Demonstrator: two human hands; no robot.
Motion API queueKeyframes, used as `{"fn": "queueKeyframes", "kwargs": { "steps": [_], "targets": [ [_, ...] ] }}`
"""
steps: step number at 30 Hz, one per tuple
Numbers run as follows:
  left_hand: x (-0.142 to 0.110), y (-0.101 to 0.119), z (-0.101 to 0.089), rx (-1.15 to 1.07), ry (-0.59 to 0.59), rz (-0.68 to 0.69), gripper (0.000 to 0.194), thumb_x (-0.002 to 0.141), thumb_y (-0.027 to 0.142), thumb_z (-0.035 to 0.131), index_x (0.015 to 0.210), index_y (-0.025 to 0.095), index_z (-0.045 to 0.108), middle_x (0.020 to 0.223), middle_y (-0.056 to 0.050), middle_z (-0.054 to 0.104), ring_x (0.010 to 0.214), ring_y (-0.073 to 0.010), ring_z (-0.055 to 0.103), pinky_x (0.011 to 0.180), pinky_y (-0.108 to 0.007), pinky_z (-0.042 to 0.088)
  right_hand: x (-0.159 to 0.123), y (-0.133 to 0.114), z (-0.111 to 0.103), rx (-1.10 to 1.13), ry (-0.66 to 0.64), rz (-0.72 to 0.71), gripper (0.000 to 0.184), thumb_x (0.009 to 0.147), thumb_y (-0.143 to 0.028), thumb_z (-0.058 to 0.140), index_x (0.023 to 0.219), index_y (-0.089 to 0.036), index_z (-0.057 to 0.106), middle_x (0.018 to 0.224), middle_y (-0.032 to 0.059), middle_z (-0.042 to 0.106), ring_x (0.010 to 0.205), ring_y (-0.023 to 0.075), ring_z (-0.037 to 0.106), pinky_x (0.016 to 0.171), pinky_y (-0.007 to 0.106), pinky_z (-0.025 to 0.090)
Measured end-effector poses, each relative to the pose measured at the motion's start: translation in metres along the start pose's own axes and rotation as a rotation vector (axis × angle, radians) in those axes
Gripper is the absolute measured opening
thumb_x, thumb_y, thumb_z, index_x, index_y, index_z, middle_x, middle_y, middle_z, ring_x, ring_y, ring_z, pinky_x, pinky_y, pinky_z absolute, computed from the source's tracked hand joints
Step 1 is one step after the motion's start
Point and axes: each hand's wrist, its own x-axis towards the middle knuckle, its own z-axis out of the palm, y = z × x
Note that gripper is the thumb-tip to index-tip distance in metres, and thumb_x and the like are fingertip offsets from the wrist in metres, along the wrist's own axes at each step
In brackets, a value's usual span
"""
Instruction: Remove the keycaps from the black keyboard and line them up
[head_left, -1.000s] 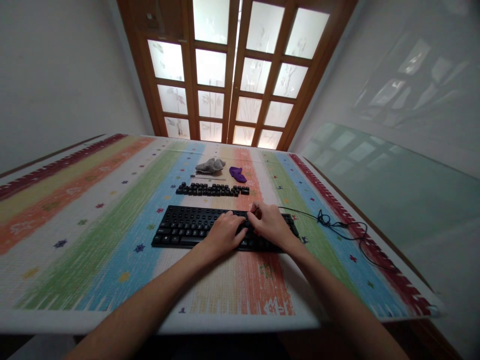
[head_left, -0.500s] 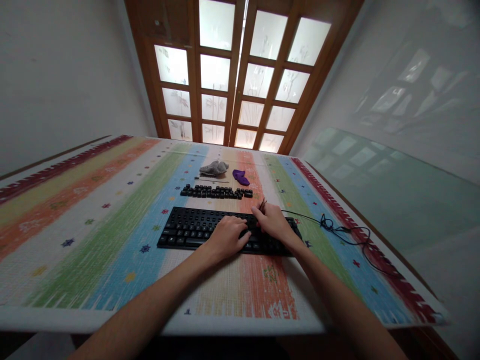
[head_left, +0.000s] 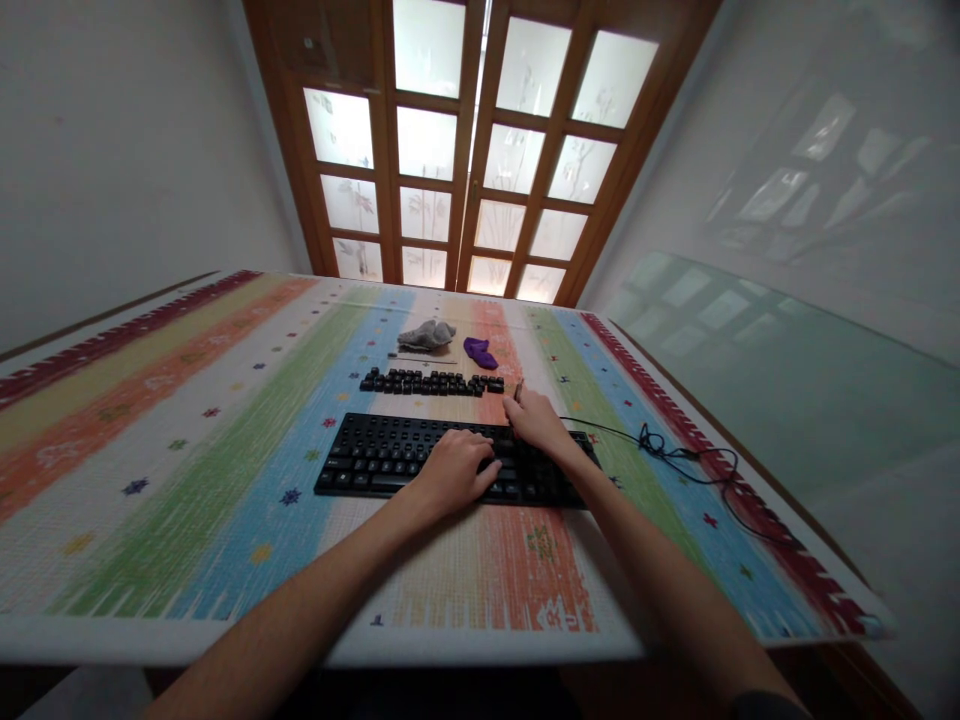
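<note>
Black keyboard [head_left: 382,452], part-covered | left hand [head_left: 454,466]: grip unclear | right hand [head_left: 535,418]: holding blurred thin item [head_left: 518,390]

My kb [head_left: 375,452] at center looked like hard black plastic, mostly matt w/ a faint sheen on the key tops. Loose keycaps [head_left: 431,382] just above it: same blk plastic, smooth. Thin tool [head_left: 519,390] in my R hand [head_left: 531,416]: too small to tell metal vs. plastic. Grey bundle [head_left: 426,335], upper mid: soft, matt, crumpled cloth; purple piece [head_left: 480,352] beside it also clothlike. Cord [head_left: 682,453], mid-right: smooth blk plastic. Tablecloth [head_left: 247,450]: printed, matt, w/ a woven-look texture. Door frames [head_left: 383,150], top: brown wood, smooth; panes [head_left: 427,45]: patterned frosted glass. R wall [head_left: 712,320]: smooth, glossy, w/ reflections.
</note>
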Motion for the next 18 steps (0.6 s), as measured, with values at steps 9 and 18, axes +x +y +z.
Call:
{"fn": "queueKeyframes", "kwargs": {
  "steps": [9, 18],
  "targets": [
    [0.002, -0.001, -0.006, -0.171, 0.128, -0.088, 0.03, 0.087, 0.028, 0.066, 0.114, 0.015, 0.064, 0.112, -0.012, 0.071, 0.103, -0.026, 0.066, 0.093, -0.041, 0.051, -0.008, 0.001, -0.019, 0.247, -0.058, -0.087, 0.035, 0.093, -0.032, 0.044, 0.063, -0.018, 0.055, 0.051, -0.001, 0.056, 0.049, 0.013, 0.054, 0.054, 0.024, 0.038],
    [0.011, 0.005, -0.01, -0.671, 0.08, -0.133, 0.045, 0.083, 0.026, 0.072, 0.125, 0.017, 0.059, 0.111, -0.01, 0.073, 0.098, -0.0228, 0.07, 0.091, -0.039, 0.055, -0.036, -0.006, -0.031, 0.585, -0.105, -0.263, 0.039, 0.096, -0.048, 0.044, 0.069, -0.02, 0.051, 0.052, -0.0045, 0.049, 0.043, 0.0089, 0.043, 0.045, 0.021, 0.035]
  ]
}}
